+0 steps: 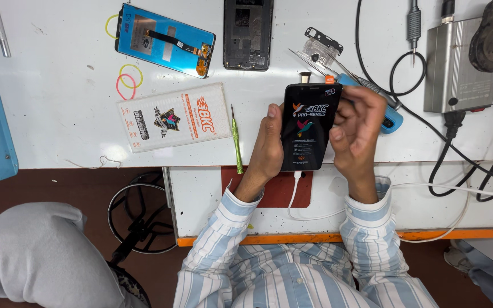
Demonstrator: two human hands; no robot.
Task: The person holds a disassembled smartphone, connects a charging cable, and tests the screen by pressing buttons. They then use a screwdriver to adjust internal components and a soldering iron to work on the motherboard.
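I hold a black phone screen panel (308,128) with a printed protective film upright over the white workbench (58,102). My left hand (266,149) grips its left edge. My right hand (356,126) grips its right edge, fingers curled near the top corner. A short flex tab sticks out at the panel's top. A white cable (293,197) hangs from its lower end.
A green screwdriver (237,140) lies left of my left hand. A white padded envelope (173,117), a blue-backed display panel (164,40), a dark phone frame (248,33), rubber bands (128,80), tweezers, a blue tool (389,117) and a grey metal box (463,63) with cables surround it.
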